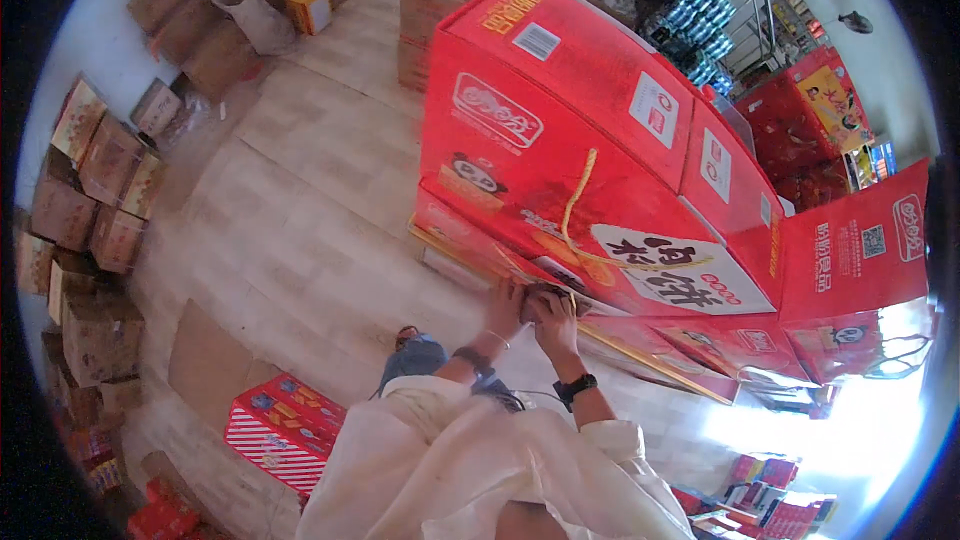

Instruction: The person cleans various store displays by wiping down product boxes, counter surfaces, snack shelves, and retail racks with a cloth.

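Both my hands meet at the yellow-edged shelf (646, 356), just below a large red gift carton (480, 127). My left hand (510, 305) and my right hand (556, 315) close around a small brown object (532, 309). Fingers cover most of it, so its kind cannot be told. A twisted yellow cord handle (576, 202) hangs on the carton's front, just above my hands. The carton bears printing, a panda picture and pale stickers on its top. To its right, a red printed panel (855, 240) sticks out.
A red-and-white striped box (281, 431) stands on the floor to my lower left. Brown cartons (101, 330) are stacked along the left wall. Wrapped bottles (694, 22) and another red carton (806, 109) stand behind the large one. Flat cardboard (214, 349) lies on the floor.
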